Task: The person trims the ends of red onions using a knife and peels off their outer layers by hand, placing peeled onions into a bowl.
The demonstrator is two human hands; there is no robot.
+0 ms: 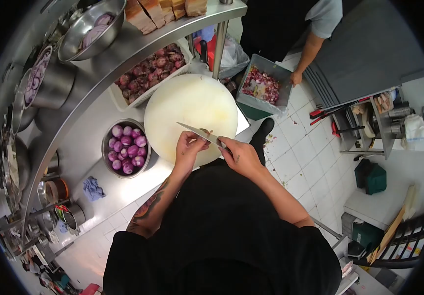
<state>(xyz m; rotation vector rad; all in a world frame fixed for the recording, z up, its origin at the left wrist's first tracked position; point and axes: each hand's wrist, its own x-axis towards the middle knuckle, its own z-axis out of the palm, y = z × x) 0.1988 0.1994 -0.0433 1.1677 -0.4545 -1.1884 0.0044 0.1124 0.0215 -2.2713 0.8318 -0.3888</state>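
Note:
Over the near edge of a round white cutting board [190, 101], my right hand [243, 156] grips a knife [199, 132] at its handle end. The blade slants up and left across the board. My left hand [189, 149] is closed, its fingertips pinched together just below the blade. What those fingers hold, if anything, is too small and partly hidden to make out. A little brown scrap [210, 132] shows by the blade near the fingertips. Left of the board, a metal pot [107, 163] holds several peeled red onions [127, 149].
Behind the board is a white crate [119, 101] of unpeeled red onions [148, 73]. A metal shelf [138, 43] carries bowls and meat slabs [148, 14]. At right, another person's hand [296, 78] holds a lined bin [256, 61] of peelings. A blue cloth [93, 189] lies left.

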